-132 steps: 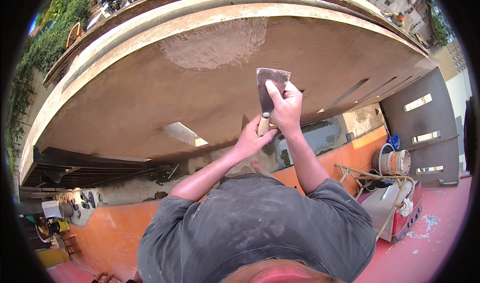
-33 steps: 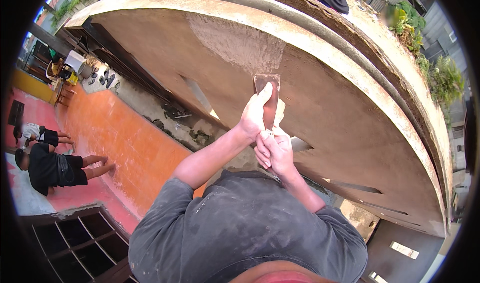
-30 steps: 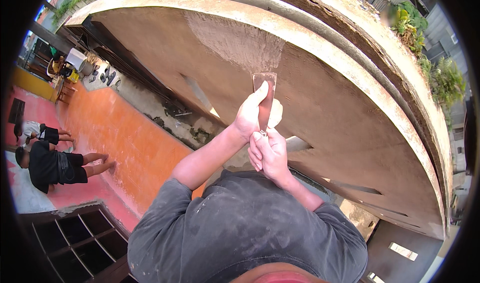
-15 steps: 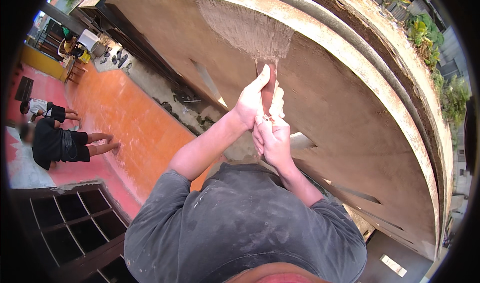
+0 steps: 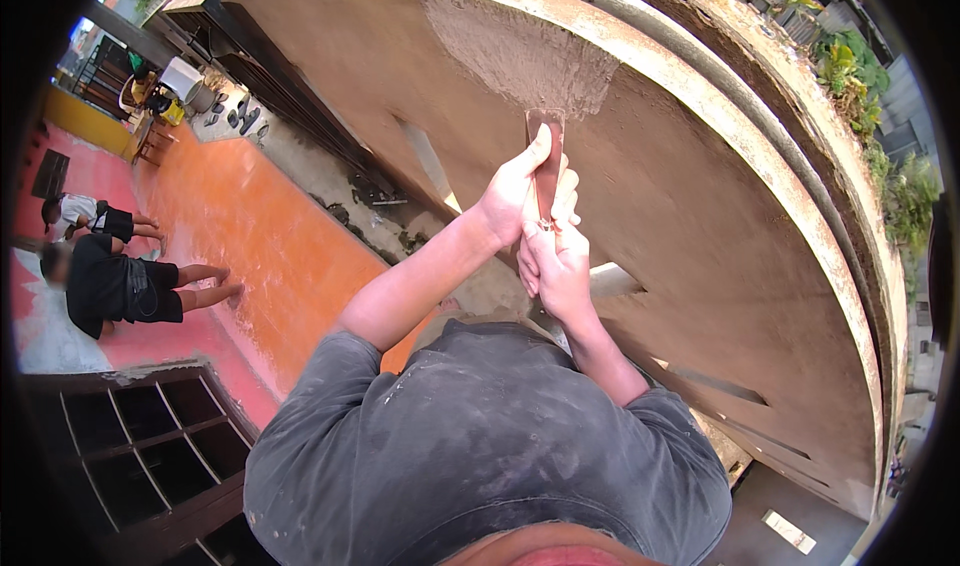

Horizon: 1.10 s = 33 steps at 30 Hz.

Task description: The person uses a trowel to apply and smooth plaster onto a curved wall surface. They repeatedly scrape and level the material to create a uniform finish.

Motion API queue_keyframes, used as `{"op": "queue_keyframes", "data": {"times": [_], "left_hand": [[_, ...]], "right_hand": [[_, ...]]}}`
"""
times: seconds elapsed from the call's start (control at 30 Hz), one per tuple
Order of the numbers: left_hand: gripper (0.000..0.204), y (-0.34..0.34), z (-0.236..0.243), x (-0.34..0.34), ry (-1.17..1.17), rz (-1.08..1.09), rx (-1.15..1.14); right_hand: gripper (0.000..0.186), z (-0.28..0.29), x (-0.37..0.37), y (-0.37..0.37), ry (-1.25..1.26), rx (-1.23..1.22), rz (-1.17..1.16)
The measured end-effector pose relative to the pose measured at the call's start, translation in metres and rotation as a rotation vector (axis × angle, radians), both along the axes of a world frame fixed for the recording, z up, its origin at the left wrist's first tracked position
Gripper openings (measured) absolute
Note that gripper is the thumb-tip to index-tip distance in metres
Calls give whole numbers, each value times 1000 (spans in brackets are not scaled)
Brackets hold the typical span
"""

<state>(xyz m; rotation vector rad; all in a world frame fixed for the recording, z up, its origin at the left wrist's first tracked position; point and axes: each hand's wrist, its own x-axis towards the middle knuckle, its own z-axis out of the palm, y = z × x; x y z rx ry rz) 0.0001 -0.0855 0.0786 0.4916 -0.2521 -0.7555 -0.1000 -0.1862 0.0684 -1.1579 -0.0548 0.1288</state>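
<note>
My two hands work together on a flat scraper [image 5: 547, 188] with a brownish blade, held against a brown wall [image 5: 700, 206]. The left hand [image 5: 512, 198] is closed round the blade, thumb laid along its face and fingers behind. Below it, my right hand [image 5: 558, 268] grips the lower end, where the handle is mostly hidden by the fingers. At the upper end, the blade's edge meets the lower border of a pale, rough patch [image 5: 520, 56] on the wall.
Slots [image 5: 616, 280] pierce the wall, and a ledge [image 5: 680, 71] runs along its top. Two people [image 5: 130, 281] are on the orange and pink floor [image 5: 250, 236] at left. A dark barred window [image 5: 150, 446] is at lower left. Sandals [image 5: 240, 114] lie farther off.
The view has shifted a little, so the wall and pale patch sit farther right. Both hands and the scraper have moved slightly left relative to the patch, with the same grip.
</note>
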Motion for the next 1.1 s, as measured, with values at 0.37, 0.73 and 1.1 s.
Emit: {"op": "queue_keyframes", "data": {"times": [0.37, 0.73, 1.1], "left_hand": [[60, 37, 6, 39, -51, 16, 16], [48, 73, 6, 54, -61, -84, 30], [48, 75, -1, 55, -111, -159, 83]], "right_hand": [[17, 3, 40, 42, -71, -73, -37], [13, 7, 41, 93, -26, -58, -179], [25, 0, 36, 105, 54, -19, -260]]}}
